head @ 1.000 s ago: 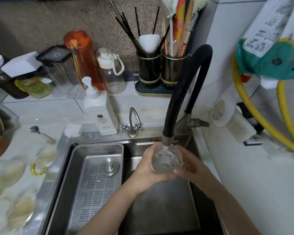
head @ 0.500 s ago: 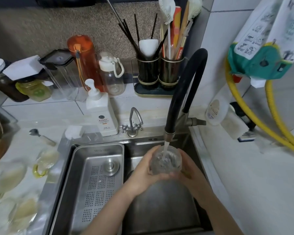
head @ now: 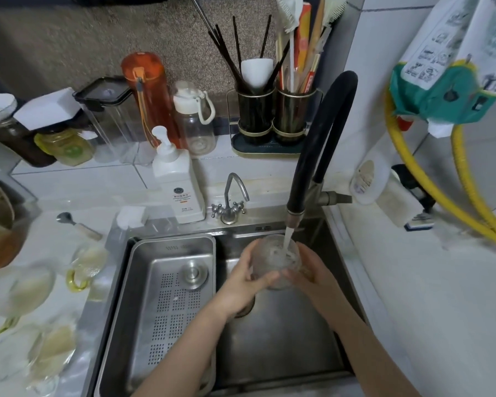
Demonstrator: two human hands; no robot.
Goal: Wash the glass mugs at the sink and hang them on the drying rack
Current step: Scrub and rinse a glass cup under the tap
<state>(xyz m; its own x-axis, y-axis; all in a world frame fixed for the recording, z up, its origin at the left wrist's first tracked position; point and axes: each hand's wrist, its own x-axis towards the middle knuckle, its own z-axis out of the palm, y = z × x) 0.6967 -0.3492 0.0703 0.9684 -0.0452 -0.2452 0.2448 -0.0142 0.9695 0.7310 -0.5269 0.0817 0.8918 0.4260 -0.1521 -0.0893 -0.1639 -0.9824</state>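
Clearly the rinse is the step in hand, so going left to right: more mugs [head: 32, 287] wait on the counter, well apart from the sink [head: 275, 339]. Over the basin, the left hand [head: 241, 285] curls round the glass mug [head: 277, 265] from its left side, and the right hand [head: 309, 270] cups the opposite side. To rinse well, I would turn the mug slowly under the tap [head: 294, 216] stream, keeping both hands firm on the wet, slippery glass. No drying rack is in view.

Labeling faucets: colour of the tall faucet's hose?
Black hose with a metal nozzle tip, clearest in the head view.
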